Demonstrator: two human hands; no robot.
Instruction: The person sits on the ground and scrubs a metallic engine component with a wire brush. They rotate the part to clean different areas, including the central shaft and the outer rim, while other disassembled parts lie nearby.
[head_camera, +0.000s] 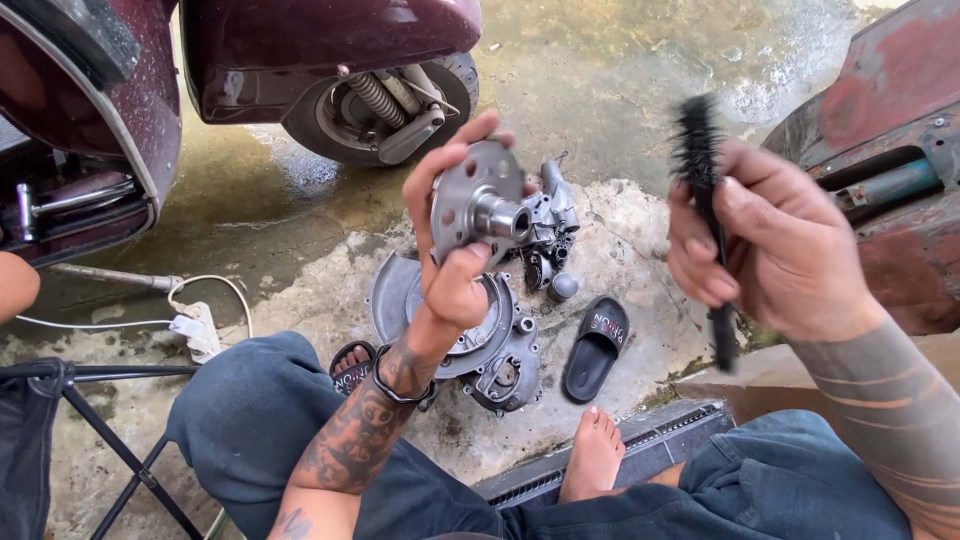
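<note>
Gripping round metal hub plate (478, 205), left hand (450, 240) closed | right hand (775, 245) clasping black brush (703, 200)

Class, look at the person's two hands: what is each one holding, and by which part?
The left hand holds a round metal hub plate by its rim. The right hand holds a black bristle brush around its middle, bristles up.

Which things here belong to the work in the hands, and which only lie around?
In use:
- left hand holds a round metal hub part
- right hand holds a black brush
- engine cover parts on the ground just below

Lying about:
- black slipper
- white power strip with cable
- maroon scooter
- folding stool
</note>
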